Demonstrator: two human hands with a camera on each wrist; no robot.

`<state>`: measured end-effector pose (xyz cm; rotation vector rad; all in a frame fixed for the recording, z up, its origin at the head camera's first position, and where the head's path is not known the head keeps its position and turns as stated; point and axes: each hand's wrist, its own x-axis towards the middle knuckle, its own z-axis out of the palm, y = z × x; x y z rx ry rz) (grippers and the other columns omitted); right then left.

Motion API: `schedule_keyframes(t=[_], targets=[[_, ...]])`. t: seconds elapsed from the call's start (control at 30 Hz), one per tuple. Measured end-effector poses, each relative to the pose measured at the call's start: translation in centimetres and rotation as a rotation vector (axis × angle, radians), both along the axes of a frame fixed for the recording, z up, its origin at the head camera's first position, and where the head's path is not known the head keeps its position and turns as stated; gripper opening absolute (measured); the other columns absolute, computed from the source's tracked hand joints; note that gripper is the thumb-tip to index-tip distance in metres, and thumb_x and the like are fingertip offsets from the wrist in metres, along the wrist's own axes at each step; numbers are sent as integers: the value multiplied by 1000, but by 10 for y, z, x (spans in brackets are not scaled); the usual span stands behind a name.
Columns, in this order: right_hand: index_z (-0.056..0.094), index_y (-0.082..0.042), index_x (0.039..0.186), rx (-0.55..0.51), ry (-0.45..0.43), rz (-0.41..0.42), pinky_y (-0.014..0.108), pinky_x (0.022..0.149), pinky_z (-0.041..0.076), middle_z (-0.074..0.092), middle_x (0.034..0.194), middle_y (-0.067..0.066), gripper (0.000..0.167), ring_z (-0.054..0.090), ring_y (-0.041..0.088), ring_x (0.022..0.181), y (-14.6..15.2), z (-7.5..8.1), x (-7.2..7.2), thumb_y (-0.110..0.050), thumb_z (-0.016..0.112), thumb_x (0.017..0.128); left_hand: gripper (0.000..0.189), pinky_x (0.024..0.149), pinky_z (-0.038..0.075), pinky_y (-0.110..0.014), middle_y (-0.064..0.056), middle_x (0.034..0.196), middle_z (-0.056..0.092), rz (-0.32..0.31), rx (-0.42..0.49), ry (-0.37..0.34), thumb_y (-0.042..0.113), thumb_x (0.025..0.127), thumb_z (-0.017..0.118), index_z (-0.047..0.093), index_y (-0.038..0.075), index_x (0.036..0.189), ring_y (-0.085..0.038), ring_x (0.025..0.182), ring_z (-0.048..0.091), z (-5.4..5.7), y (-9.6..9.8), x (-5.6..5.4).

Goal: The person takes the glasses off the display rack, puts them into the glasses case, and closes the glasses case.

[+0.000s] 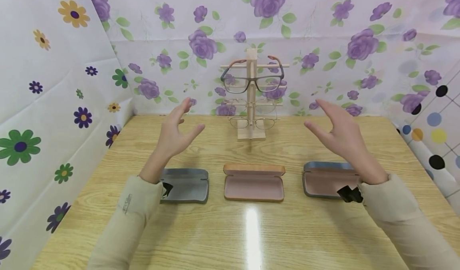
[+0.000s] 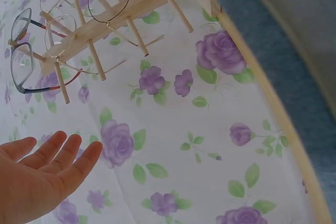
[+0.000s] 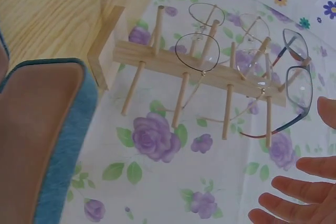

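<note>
A wooden glasses stand (image 1: 244,134) rises at the back of the table. On its upper pegs hangs a pair of dark-framed glasses (image 1: 235,78). Lower down are two pairs of thin wire-rimmed glasses (image 3: 197,70). My left hand (image 1: 175,132) is raised in the air to the left of the stand, fingers extended and thumb apart, holding nothing. The right hand (image 1: 339,132) mirrors it on the other side, also holding nothing. Both wrist views show the fingers spread, apart from the glasses.
Three lidded glasses cases lie open in a row: a grey-blue one (image 1: 188,186) partly behind my left wrist, an orange-brown one (image 1: 254,188) in the middle, a blue one (image 1: 320,184) partly behind my right wrist. A flowered cloth (image 1: 161,22) hangs behind the wooden table (image 1: 201,238).
</note>
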<state>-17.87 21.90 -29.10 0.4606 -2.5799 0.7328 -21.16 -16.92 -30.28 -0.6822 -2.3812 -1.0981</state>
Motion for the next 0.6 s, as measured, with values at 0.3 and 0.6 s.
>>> schedule_keyframes(t=[0.3, 0.6], targets=[[43, -2, 134, -119, 1, 36, 51, 80, 46, 50, 127, 21, 53, 49, 36, 111, -7, 12, -12, -27, 58, 90, 67, 86, 46, -46, -16, 129, 49, -23, 126, -54, 19, 83, 66, 35, 8, 141, -27, 117, 48, 12, 10, -13], [46, -5, 134, -265, -62, 27, 48, 82, 46, 54, 122, 20, 49, 53, 33, 108, -14, 20, -26, -28, 56, 91, 58, 91, 44, -39, -11, 129, 50, -48, 268, -180, 17, 87, 62, 38, 15, 140, -23, 116, 48, 22, 19, -24]])
